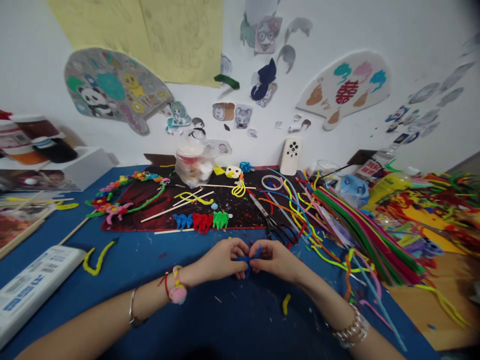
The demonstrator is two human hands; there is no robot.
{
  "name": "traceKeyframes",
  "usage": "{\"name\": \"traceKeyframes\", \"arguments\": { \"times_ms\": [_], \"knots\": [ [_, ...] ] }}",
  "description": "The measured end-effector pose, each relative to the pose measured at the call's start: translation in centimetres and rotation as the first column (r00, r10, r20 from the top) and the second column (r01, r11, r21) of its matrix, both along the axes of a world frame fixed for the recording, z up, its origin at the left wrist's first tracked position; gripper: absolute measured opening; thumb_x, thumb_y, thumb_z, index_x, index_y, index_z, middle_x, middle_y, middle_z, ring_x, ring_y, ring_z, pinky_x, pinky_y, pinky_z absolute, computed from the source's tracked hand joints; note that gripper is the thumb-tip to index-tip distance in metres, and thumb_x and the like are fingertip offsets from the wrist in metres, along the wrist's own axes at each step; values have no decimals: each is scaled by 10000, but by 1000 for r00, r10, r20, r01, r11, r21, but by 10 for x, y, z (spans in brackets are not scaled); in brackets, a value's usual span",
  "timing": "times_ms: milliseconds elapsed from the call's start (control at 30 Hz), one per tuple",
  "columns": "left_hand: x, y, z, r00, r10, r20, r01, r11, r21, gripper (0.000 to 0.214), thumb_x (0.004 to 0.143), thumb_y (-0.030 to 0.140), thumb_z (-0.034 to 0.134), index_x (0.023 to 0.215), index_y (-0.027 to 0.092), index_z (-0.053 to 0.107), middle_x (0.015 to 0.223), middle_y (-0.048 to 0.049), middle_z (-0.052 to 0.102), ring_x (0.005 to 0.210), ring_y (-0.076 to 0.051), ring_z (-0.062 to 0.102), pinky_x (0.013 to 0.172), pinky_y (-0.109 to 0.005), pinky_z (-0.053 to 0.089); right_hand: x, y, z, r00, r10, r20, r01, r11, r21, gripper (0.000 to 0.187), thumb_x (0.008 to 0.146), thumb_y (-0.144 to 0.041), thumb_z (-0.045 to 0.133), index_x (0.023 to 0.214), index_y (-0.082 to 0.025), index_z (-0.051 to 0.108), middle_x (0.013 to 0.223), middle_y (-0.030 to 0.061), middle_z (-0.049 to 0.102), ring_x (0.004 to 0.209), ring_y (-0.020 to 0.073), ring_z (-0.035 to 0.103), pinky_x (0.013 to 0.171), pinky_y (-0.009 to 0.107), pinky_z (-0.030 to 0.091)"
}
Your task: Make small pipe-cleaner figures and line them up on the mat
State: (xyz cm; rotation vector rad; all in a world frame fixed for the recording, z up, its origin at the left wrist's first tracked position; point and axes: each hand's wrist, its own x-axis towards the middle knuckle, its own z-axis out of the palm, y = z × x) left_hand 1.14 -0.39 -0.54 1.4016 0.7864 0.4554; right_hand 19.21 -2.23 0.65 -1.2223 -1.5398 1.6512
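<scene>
Item: blue pipe cleaner (247, 261), pinched between your two hands, dead centre, just above blue surface (150, 260).
Your left hand (221, 261): fingers curled tight on its left end.
Your right hand (279, 260): clamped on right end.
Long axis roughly left-right, ends bent; both hands equally near, knuckles almost touching.
Beyond hands: scissors (278, 230); row of bows (202, 221), blue, red, green, on dark mat (240, 205).
Right: pipe-cleaner bundle (360, 235).
Near right wrist: yellow scrap (286, 303).
Room: white wall (412, 40), stickers.

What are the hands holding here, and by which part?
Both the left hand and right hand pinch a bent blue pipe cleaner, one at each side. Its middle shows between the fingertips.
</scene>
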Motion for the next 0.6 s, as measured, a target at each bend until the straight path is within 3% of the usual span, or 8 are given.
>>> {"name": "traceKeyframes", "arguments": {
  "times_ms": [167,367,500,600],
  "knots": [
    [-4,7,14,999,-48,-12,47,998,-49,226,662,120,531,888,131,538,646,1,610,511,-120,603,508,-237,483,-1,-2,5,998,-10,68,7,999,38,186,630,-251,677,745,-161,561,560,-43,573,510,90,549,523,218,429],
    [-8,8,19,998,-69,-4,68,994,-89,287,677,190,606,946,132,525,692,-15,626,567,-129,617,585,-282,509,0,0,2,994,-87,66,78,988,132,207,622,-277,697,750,-164,580,644,-24,603,573,100,562,561,225,440],
    [-6,6,17,996,-65,-66,62,997,-45,274,772,363,536,911,127,526,696,-27,608,596,-138,613,601,-302,505,2,2,2,995,-98,27,96,992,87,224,618,-313,712,725,-158,591,608,-25,606,559,111,573,588,250,456],
    [-3,3,17,994,-89,-66,83,992,-92,399,813,503,421,801,118,526,707,-44,589,598,-141,604,586,-298,489,2,3,1,996,-89,8,88,990,109,190,650,-315,694,718,-155,617,594,-14,619,562,120,580,600,260,461]
  ]
}}
